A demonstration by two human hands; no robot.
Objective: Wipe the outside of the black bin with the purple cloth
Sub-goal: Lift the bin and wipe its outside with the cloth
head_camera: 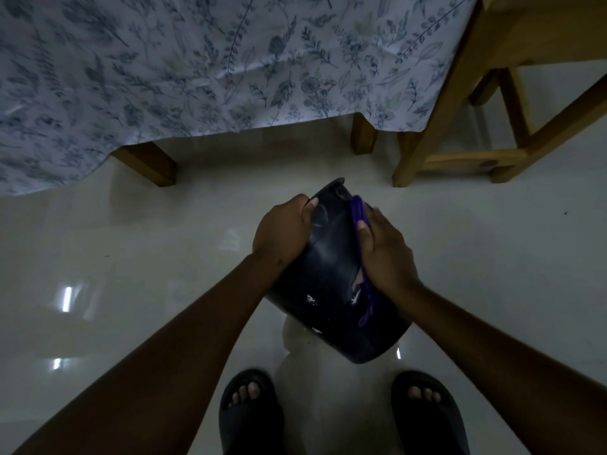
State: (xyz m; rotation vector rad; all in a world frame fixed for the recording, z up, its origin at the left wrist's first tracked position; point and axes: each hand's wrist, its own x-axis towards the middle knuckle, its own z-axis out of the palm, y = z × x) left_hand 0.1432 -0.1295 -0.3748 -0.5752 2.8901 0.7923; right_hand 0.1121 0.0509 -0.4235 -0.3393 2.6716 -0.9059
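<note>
The black bin (331, 277) is held tilted above the pale floor, its wider end toward my feet and its narrower end pointing away. My left hand (284, 229) grips the bin's left side near the far end. My right hand (384, 251) presses the purple cloth (358, 210) flat against the bin's right side. A strip of the cloth hangs down below my palm along the bin wall. White scuff marks show on the bin's lower face.
A table draped in a floral cloth (197, 67) stands ahead, with wooden legs (147, 162) showing beneath. A wooden chair (476, 126) is at the right. My feet in dark sandals (249, 412) stand on the glossy floor (131, 257) below the bin.
</note>
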